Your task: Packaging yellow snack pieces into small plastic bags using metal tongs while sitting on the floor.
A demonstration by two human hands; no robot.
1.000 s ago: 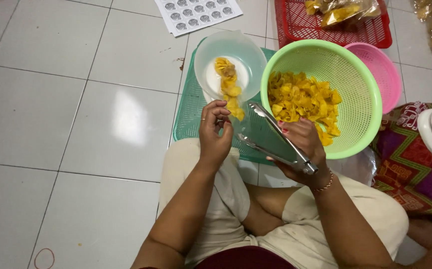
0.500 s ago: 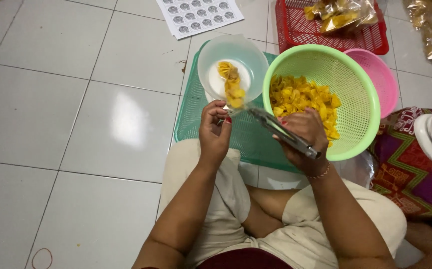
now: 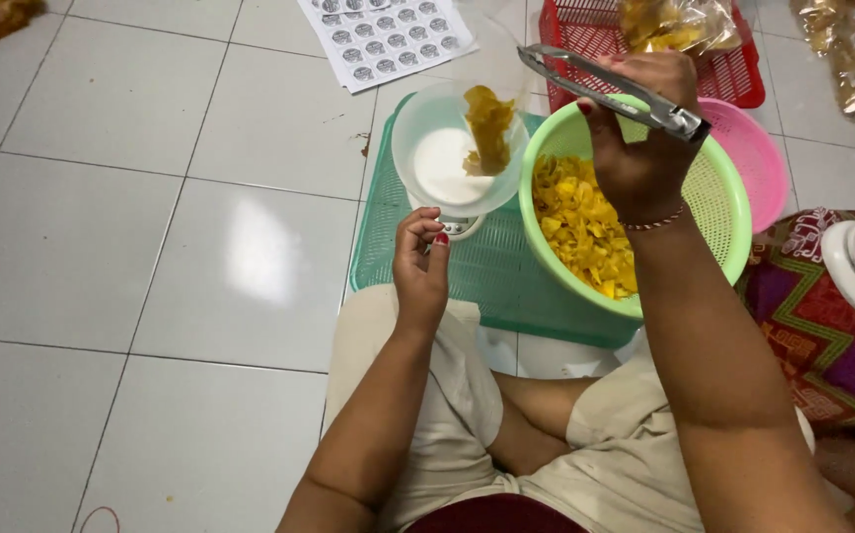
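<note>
My right hand (image 3: pixel 634 148) is raised over the green basket (image 3: pixel 723 212) and grips shut metal tongs (image 3: pixel 617 91) that point left. The basket holds several yellow chips (image 3: pixel 580 222). Left of it a white bowl (image 3: pixel 437 163) sits on a small scale (image 3: pixel 459 227), and a stack of yellow chips (image 3: pixel 489 126) stands in it, apparently inside clear plastic. My left hand (image 3: pixel 422 268) rests just in front of the scale with its fingers loosely curled, fingertips at the scale's edge, holding nothing.
Bowl and basket rest on a teal mesh tray (image 3: pixel 467 281) on the white tiled floor. A pink basket (image 3: pixel 751 158) sits behind the green one, beside a red crate (image 3: pixel 743 69) with bagged chips. A sticker sheet (image 3: pixel 386 35) lies further back. A patterned cloth (image 3: pixel 822 326) lies at the right.
My right hand lifted the tongs from lap height to above the green basket. The left hand stayed by the bowl. The chips in the bowl now stand more upright.
</note>
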